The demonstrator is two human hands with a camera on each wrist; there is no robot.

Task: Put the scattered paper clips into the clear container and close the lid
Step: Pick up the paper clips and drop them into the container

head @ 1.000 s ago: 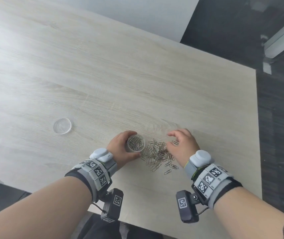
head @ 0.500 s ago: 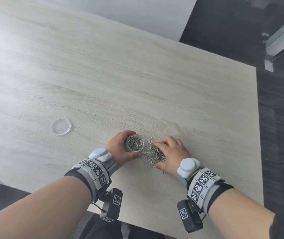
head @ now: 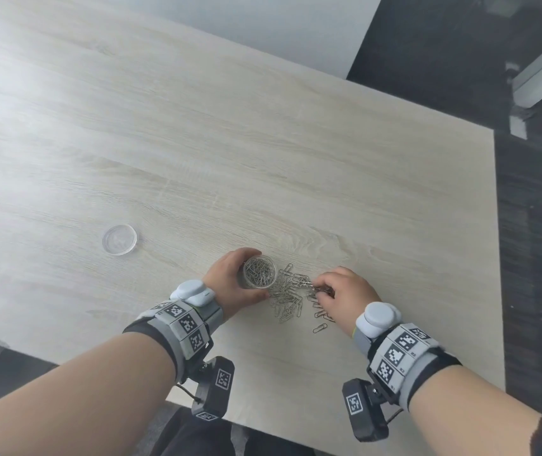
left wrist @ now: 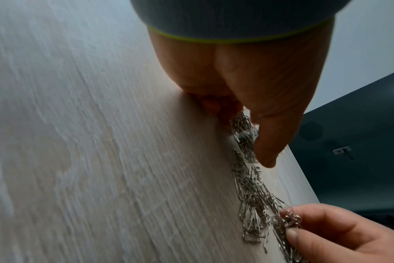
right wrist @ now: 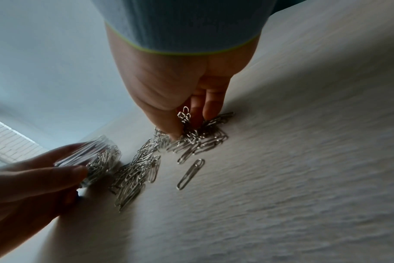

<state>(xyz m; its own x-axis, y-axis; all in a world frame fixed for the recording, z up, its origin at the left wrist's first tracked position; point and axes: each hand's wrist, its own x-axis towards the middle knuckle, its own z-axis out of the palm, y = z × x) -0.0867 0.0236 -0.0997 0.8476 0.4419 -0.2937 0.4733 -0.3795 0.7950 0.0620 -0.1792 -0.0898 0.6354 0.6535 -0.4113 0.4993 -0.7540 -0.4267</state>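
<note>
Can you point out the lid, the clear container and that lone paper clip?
lid [head: 119, 240]: head view, its centre.
clear container [head: 259, 271]: head view, clips inside.
lone paper clip [right wrist: 191, 174]: right wrist view, mid-length.

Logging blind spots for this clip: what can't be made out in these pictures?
- Left wrist view: the container is mostly hidden behind the left hand; its rim is not visible.
- All views: the number of clips pinched by the right hand is unclear, since its fingers cover them.
- Head view: the loose paper clips are too small and tangled to count.
- Wrist views: the lid is out of frame.
</note>
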